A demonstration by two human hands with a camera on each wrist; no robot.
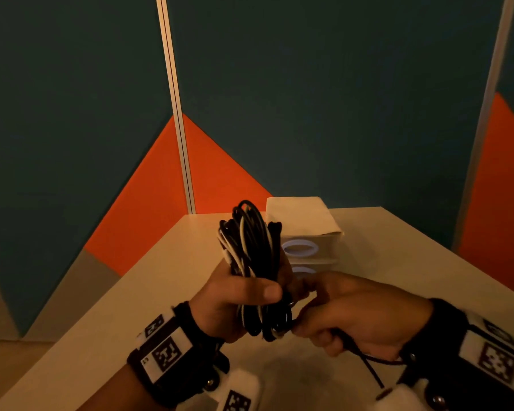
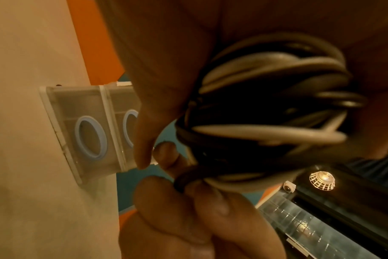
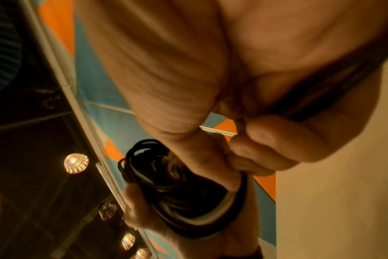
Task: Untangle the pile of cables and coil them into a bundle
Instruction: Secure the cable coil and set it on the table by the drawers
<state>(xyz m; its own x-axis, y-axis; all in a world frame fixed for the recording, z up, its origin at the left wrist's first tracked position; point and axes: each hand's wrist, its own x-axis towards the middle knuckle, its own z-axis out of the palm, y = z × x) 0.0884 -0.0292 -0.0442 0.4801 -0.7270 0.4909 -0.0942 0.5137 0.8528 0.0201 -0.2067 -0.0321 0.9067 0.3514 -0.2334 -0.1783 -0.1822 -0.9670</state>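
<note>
A coiled bundle of black and white cables (image 1: 251,256) stands upright above the table, its loops sticking out over my left hand (image 1: 244,295), which grips its middle with the thumb laid across the front. My right hand (image 1: 336,315) is pressed against the bundle's right side and pinches a loose black cable end (image 1: 368,369) that trails down toward my right wrist. In the left wrist view the cable loops (image 2: 266,112) fill the palm. In the right wrist view the bundle (image 3: 179,192) sits just past the curled right fingers (image 3: 266,150).
The pale table (image 1: 131,307) runs from the front to the wall corner. A stack of clear boxes with blue rings (image 1: 300,249), topped by a folded pale sheet (image 1: 297,215), stands just behind the bundle. Teal and orange wall panels rise behind.
</note>
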